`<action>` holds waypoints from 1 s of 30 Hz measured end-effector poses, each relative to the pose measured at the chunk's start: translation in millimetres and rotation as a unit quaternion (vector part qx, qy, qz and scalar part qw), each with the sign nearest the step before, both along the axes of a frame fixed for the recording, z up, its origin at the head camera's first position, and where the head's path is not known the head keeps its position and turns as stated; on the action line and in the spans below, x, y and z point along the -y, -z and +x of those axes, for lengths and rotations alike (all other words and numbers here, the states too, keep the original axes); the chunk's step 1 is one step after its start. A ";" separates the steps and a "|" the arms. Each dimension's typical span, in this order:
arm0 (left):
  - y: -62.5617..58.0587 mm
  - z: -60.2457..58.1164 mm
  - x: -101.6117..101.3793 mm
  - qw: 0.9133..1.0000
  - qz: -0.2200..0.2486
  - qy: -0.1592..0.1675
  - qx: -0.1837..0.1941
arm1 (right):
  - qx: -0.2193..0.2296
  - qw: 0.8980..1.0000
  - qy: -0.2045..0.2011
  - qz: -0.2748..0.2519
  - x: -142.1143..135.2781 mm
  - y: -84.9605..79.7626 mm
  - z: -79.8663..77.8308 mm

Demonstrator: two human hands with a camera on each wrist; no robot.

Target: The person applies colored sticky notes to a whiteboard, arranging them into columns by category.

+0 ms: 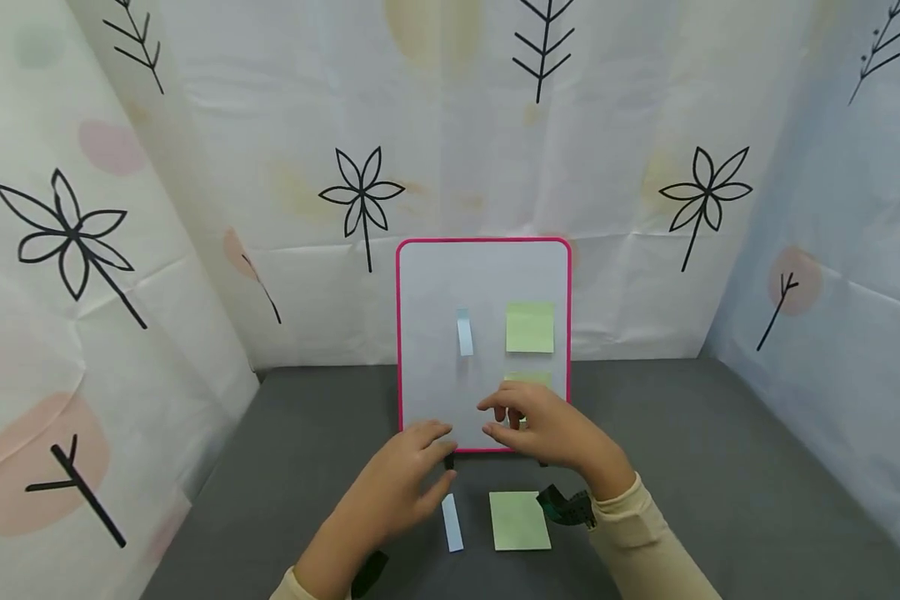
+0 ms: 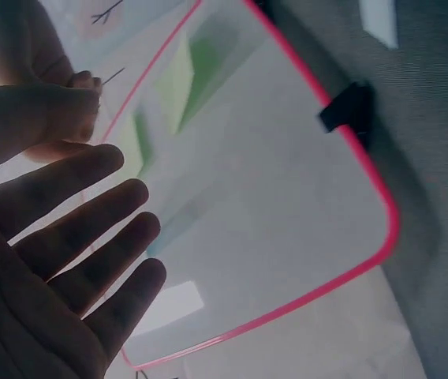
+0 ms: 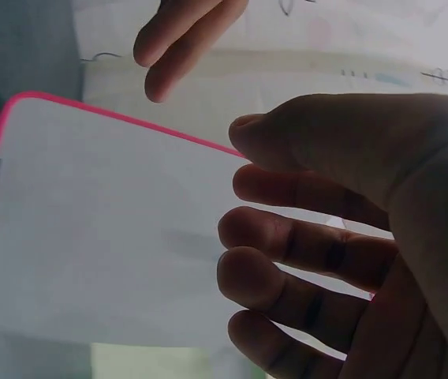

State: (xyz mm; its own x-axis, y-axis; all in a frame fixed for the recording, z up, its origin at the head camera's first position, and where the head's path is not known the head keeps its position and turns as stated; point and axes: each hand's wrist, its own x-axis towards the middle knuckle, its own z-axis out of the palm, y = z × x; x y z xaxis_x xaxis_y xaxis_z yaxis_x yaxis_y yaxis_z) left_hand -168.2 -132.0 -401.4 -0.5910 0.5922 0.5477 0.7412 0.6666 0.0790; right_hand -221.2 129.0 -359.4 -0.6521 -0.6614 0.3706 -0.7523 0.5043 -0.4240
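A whiteboard with a pink frame stands upright on the table. It bears a pale blue paper strip, an upper green sticky note and a lower green sticky note, partly hidden by my right hand. That hand hovers before the board's lower right, fingers loosely bent and holding nothing. My left hand is near the board's lower left corner; in the left wrist view its fingers are spread and straight, with nothing in them. On the table lie another blue strip and another green sticky note.
A dark grey table carries the board. Black feet clip the board's bottom edge. White curtains printed with plant line drawings enclose the back and both sides. A dark band circles the right wrist.
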 end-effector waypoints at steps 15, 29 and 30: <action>20.6 -6.3 3.7 0.992 -0.049 0.022 0.117 | 0.083 0.990 -0.044 0.104 24.1 53.5 -1.1; 31.3 -10.5 4.9 0.955 -0.108 -0.027 0.274 | 0.108 0.971 -0.016 0.210 40.8 70.7 8.6; 31.6 -10.8 4.4 0.953 -0.111 -0.029 0.281 | 0.108 0.971 -0.016 0.215 41.6 71.4 8.8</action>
